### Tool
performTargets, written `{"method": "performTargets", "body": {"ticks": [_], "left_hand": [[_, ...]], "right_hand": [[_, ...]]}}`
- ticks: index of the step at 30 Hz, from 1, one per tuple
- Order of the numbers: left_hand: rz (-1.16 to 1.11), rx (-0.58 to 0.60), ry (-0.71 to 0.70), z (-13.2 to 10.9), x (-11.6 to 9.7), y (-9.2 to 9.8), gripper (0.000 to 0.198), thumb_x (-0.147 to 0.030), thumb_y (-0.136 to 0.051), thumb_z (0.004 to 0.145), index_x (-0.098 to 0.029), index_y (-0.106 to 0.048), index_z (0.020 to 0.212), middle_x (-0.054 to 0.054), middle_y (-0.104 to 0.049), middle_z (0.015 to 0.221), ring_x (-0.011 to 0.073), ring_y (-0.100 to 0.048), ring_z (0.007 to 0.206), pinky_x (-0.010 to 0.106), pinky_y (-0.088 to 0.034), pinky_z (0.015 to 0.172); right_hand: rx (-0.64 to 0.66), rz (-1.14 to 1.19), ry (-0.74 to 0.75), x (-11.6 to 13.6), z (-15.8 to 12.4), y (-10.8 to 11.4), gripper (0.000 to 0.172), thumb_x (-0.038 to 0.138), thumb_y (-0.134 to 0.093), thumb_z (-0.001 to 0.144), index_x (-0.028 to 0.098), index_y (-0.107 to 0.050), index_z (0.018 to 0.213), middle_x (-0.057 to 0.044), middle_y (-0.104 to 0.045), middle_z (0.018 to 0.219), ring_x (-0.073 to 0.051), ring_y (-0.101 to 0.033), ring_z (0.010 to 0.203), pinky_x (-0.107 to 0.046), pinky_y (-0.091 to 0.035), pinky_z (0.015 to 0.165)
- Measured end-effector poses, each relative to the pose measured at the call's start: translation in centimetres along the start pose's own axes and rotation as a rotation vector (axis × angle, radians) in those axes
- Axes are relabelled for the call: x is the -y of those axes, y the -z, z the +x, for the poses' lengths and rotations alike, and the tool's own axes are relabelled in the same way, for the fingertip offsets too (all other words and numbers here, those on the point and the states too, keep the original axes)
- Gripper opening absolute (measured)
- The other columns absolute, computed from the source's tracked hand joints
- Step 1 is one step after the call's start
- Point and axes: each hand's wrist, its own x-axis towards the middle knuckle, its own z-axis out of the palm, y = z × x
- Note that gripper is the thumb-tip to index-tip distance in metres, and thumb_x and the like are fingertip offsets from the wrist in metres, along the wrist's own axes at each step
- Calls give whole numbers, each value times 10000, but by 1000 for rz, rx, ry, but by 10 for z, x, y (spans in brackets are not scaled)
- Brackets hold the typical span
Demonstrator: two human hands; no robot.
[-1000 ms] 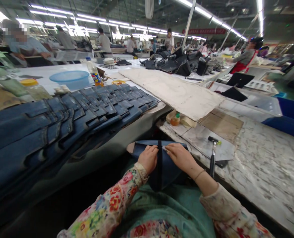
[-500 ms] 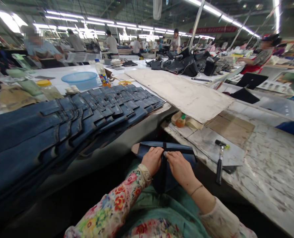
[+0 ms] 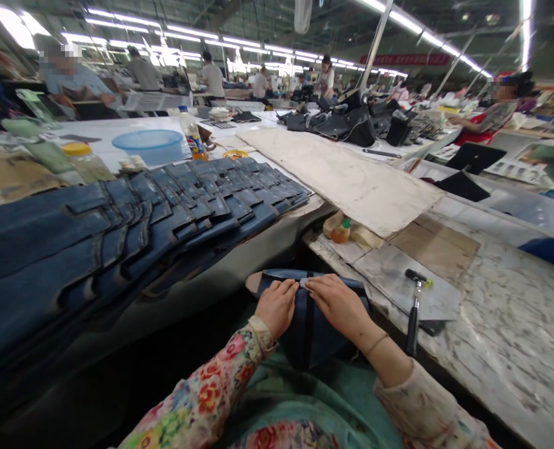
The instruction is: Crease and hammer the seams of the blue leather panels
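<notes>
The left hand (image 3: pixel 277 305) is resting knuckles-up on a dark blue leather piece (image 3: pixel 315 333), its fingers curling down at the piece's upper edge; whether they are pinching it I cannot tell. The right hand (image 3: pixel 340 304) is lying nearly flat and open on the same piece, its fingertips (image 3: pixel 311 285) pressing beside the left ones, on either side of a dark strap running down the middle. The piece is lying on the person's lap over green cloth, just below the table edge. A hammer (image 3: pixel 413 312) is lying on the worktable (image 3: pixel 501 324) near the right wrist. Farther off, an orange bottle (image 3: pixel 340 232) is standing by a beige sheet (image 3: pixel 352 178), and overlapping blue leather pieces (image 3: pixel 165 206) are covering the table to the left.
</notes>
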Motion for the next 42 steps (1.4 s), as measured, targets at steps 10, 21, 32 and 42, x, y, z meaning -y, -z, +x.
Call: {"method": "performTargets", "body": {"ticks": [10, 21, 32, 42], "left_hand": [[59, -52, 4, -11, 32, 3, 346, -166, -424, 862, -122, -561, 1177, 95, -593, 1182, 220, -517, 966, 388, -466, 902], [104, -75, 193, -29, 64, 13, 316, -236, -407, 894, -177, -571, 1157, 76, -582, 1212, 226, -527, 1017, 372, -475, 814], [151, -46, 192, -26, 55, 15, 319, -235, -402, 895, -177, -544, 1175, 70, -572, 1215, 220, -518, 1006, 354, -464, 794], [137, -84, 183, -24, 49, 11, 308, -224, -412, 885, -189, -549, 1159, 79, -589, 1161, 220, -518, 990, 366, -462, 823]], "right_hand": [[49, 7, 53, 10, 28, -33, 296, 169, -436, 884, 179, -627, 1110, -60, -626, 1118, -185, -511, 1038, -319, -448, 930], [130, -5, 104, 39, 67, -48, 311, 185, -395, 904, 209, -615, 1123, -47, -618, 1126, -164, -496, 1039, -280, -440, 913], [127, -41, 85, 20, 46, -28, 311, 163, -411, 892, 200, -619, 1120, -58, -621, 1125, -177, -515, 1036, -303, -448, 909], [78, -208, -36, -11, -10, 5, 314, 115, -414, 850, 183, -625, 1071, -88, -629, 1070, -217, -542, 987, -362, -459, 880]]}}
